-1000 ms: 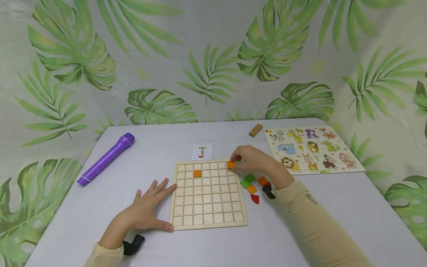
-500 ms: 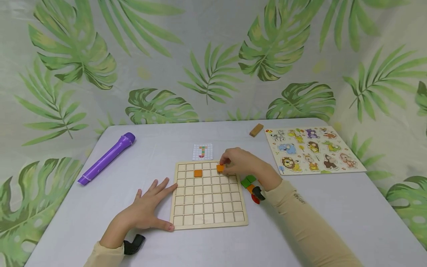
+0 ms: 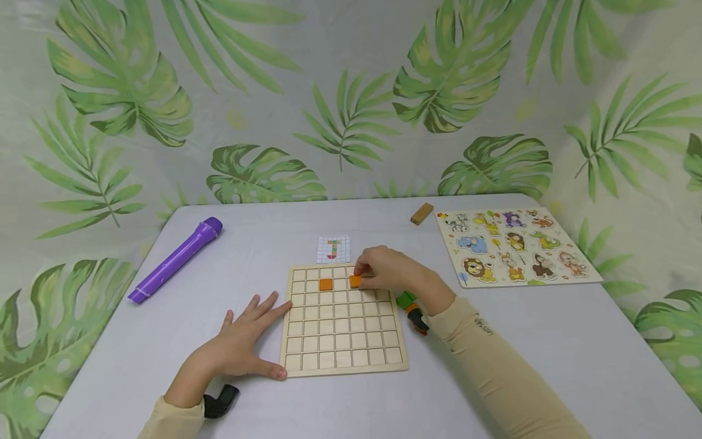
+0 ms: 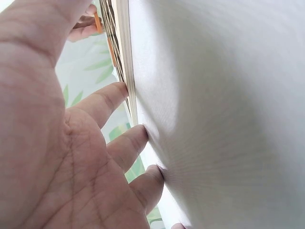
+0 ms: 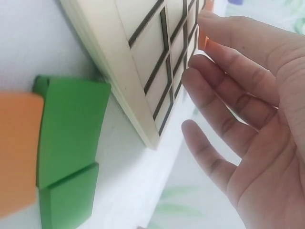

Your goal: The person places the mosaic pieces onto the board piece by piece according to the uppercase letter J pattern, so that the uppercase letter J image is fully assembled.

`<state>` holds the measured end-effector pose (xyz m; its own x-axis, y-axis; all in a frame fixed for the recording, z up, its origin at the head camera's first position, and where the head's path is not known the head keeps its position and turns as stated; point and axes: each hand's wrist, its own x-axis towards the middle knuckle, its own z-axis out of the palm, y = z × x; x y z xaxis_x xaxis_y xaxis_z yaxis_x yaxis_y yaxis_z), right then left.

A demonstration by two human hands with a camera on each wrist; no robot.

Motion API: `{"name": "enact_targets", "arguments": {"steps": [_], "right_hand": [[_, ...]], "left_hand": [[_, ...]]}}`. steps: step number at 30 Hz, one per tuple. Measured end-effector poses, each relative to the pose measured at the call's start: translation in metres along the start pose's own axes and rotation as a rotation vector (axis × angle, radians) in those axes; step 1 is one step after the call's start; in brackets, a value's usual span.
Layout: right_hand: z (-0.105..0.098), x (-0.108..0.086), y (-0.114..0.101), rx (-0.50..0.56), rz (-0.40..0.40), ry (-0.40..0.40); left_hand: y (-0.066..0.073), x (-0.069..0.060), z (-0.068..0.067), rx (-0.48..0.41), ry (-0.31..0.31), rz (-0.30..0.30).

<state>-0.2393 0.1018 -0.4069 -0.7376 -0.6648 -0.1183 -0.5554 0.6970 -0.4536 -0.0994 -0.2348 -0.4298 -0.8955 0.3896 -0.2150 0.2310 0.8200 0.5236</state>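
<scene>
orange tile [image 3: 356, 281] in the right hand [image 3: 386, 268] has moved: a second ago it was at the far right corner of the wooden grid board [image 3: 341, 342], now it's further left and a touch nearer, over the second row from the far edge. same row as the placed orange tile [image 3: 326, 285], one bare cell between them. reads to me as the placing step, close to lined up with a cell, not confirmed seated: the left wrist view shows the held tile slightly clear of the grid. right hand is narrow, thumb and forefinger pinching the tile by its edge, other fingers loose and off the board. left hand [image 3: 241, 341] is wide, fingers spread, holding nothing, thumb at the near left corner of the board and a fingertip on its left edge; no change there, board hasn't shifted either, so it's probably acting as a brace. pattern card [image 3: 333, 249] lies on the desk [image 3: 263, 238] just beyond the far edge, coloured cells too small to read reliably. two green tiles [image 5: 74, 129] and a loose orange tile [image 5: 18, 152] sit right of the board, partly hidden by the right wrist in the head view.
</scene>
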Motion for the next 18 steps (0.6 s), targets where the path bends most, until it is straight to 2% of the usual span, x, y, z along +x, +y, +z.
{"name": "enact_targets", "arguments": {"steps": [18], "right_hand": [[0.0027,0.0041,-0.0043,-0.026,0.016,-0.016]], "left_hand": [[-0.0004,0.0004,0.0001,0.001,-0.001,0.000]]}}
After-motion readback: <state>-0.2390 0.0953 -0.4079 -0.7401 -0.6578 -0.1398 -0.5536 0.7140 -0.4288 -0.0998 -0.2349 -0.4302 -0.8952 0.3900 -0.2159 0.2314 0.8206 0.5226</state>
